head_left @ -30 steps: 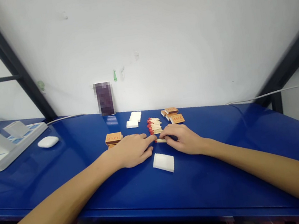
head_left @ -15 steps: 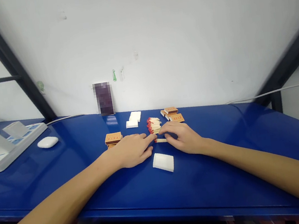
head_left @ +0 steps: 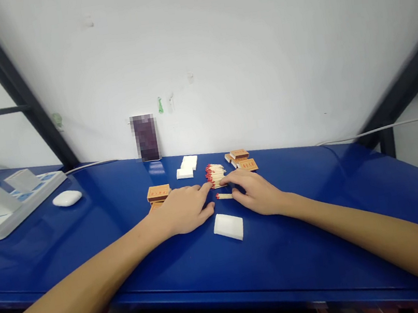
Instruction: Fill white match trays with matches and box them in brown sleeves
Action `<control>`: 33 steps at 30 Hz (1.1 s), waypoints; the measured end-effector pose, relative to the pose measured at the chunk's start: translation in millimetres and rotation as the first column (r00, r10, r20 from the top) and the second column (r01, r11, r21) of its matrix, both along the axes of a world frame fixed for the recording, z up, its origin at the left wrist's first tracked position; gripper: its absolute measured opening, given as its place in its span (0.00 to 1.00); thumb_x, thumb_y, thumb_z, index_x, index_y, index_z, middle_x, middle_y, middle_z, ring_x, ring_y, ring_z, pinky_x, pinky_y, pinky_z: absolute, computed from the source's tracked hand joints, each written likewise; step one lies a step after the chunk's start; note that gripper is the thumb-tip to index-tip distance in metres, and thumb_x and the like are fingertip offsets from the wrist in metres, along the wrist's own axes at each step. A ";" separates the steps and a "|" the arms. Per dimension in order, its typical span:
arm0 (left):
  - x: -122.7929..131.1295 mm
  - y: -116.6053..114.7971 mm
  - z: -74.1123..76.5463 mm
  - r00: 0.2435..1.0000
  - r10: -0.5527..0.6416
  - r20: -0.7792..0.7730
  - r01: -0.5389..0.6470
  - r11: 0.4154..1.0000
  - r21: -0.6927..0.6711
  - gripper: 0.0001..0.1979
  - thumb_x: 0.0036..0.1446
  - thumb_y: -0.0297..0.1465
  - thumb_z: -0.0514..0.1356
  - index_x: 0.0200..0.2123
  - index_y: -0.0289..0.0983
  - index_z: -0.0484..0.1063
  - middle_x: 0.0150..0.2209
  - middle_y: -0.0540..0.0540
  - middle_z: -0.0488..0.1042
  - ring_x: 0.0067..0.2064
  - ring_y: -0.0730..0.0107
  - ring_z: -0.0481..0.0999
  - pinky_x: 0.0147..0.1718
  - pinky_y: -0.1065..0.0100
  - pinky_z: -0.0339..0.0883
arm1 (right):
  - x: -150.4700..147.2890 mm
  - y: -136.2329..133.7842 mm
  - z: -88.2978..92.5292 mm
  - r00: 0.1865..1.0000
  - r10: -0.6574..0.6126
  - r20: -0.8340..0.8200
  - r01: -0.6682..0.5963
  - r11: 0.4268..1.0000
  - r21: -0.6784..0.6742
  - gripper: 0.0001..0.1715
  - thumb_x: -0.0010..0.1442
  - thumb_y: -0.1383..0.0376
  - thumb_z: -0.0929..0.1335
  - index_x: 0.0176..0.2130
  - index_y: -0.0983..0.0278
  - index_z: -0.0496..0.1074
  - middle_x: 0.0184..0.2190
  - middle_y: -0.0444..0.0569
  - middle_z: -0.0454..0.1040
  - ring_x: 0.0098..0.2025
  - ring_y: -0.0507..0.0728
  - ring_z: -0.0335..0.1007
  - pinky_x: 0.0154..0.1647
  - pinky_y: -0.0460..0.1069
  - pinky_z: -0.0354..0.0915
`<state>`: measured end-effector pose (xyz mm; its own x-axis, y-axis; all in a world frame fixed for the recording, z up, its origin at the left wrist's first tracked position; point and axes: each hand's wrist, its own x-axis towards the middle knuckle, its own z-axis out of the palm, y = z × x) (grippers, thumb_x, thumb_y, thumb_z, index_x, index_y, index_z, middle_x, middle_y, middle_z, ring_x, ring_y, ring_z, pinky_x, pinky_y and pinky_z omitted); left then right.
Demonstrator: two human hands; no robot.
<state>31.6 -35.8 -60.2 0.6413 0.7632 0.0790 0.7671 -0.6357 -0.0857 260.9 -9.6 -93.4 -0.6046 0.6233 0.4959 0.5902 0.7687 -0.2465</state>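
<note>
A pile of red-tipped matches (head_left: 215, 173) lies on the blue table between my hands. My left hand (head_left: 190, 209) rests palm down with its fingers apart, the index fingertip at the red heads on the pile's near left edge. My right hand (head_left: 255, 191) is spread on the other side, its index fingertip at the near right end of the pile. A few separate matches (head_left: 223, 196) lie nearer me, their right ends beside my right thumb. Closer still is a white matchbox tray (head_left: 229, 226), which neither hand touches.
Orange matchboxes (head_left: 158, 193) are stacked left of my left hand, partly hidden by it. More matchboxes (head_left: 239, 154) lie behind my right hand. White trays (head_left: 185, 173) sit at the back. At left are a white rounded case (head_left: 67, 198) and a power strip (head_left: 46, 186).
My left index finger has shifted slightly away from me, from beside the separate matches to the near edge of the pile. My right hand has barely moved.
</note>
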 end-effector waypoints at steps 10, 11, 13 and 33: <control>-1.2 1.6 1.4 1.000 -0.026 0.015 0.026 0.999 -0.020 0.23 0.68 0.40 0.46 0.60 0.36 0.61 0.41 0.40 0.76 0.40 0.53 0.78 0.35 0.60 0.69 | -0.3 0.3 -0.9 0.999 0.025 -0.022 -0.026 1.000 -0.002 0.20 0.59 0.74 0.62 0.49 0.63 0.72 0.42 0.53 0.77 0.43 0.61 0.72 0.45 0.58 0.69; -1.0 1.5 1.5 1.000 -0.025 0.016 0.025 0.999 -0.021 0.23 0.68 0.40 0.46 0.60 0.36 0.60 0.41 0.40 0.76 0.40 0.53 0.78 0.35 0.60 0.69 | -0.3 0.3 -0.8 0.999 0.028 -0.022 -0.027 1.000 0.001 0.20 0.59 0.74 0.62 0.49 0.63 0.72 0.42 0.53 0.78 0.43 0.61 0.72 0.45 0.57 0.69; -0.7 1.3 1.6 1.000 -0.022 0.015 0.022 0.999 -0.023 0.23 0.68 0.40 0.46 0.60 0.36 0.60 0.41 0.40 0.76 0.40 0.53 0.78 0.35 0.60 0.69 | -0.1 0.2 -0.7 0.999 0.028 -0.021 -0.028 1.000 0.004 0.20 0.59 0.74 0.62 0.49 0.62 0.72 0.42 0.52 0.77 0.43 0.61 0.72 0.45 0.57 0.68; -0.4 1.3 0.8 1.000 -0.013 0.005 0.013 1.000 -0.022 0.26 0.68 0.41 0.46 0.65 0.35 0.54 0.42 0.39 0.76 0.41 0.52 0.78 0.36 0.59 0.69 | -0.1 0.6 -1.1 0.999 0.030 -0.020 -0.030 0.999 0.011 0.18 0.59 0.73 0.62 0.47 0.64 0.73 0.39 0.53 0.77 0.41 0.61 0.71 0.43 0.57 0.68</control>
